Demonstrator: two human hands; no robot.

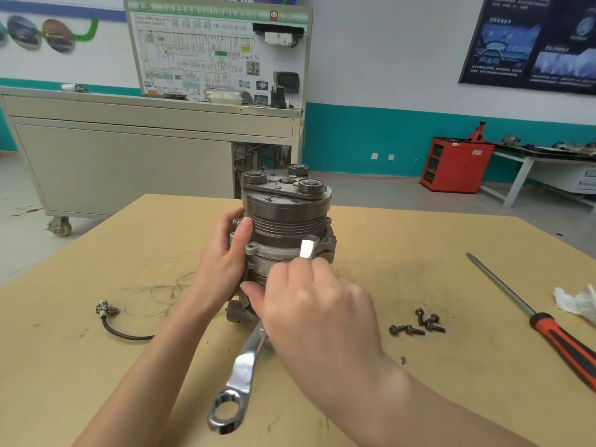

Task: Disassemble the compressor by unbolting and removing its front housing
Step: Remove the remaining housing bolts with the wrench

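The grey metal compressor [285,214] stands upright on the tan table [419,382], pulley end up. My left hand [225,253] holds its left side, thumb on the grooved pulley and flange. My right hand [319,304] grips a shiny ring spanner [238,375] by its shaft. The spanner's far end [308,248] sits at a bolt on the housing flange [277,253]; its near ring end hangs toward me. Several removed bolts [419,324] lie on the table to the right.
A long screwdriver with a red and black handle [554,330] lies at the right, with crumpled plastic [577,301] beside it. A short cable with a connector [109,317] lies at the left. A wheeled training cabinet [129,156] stands behind the table.
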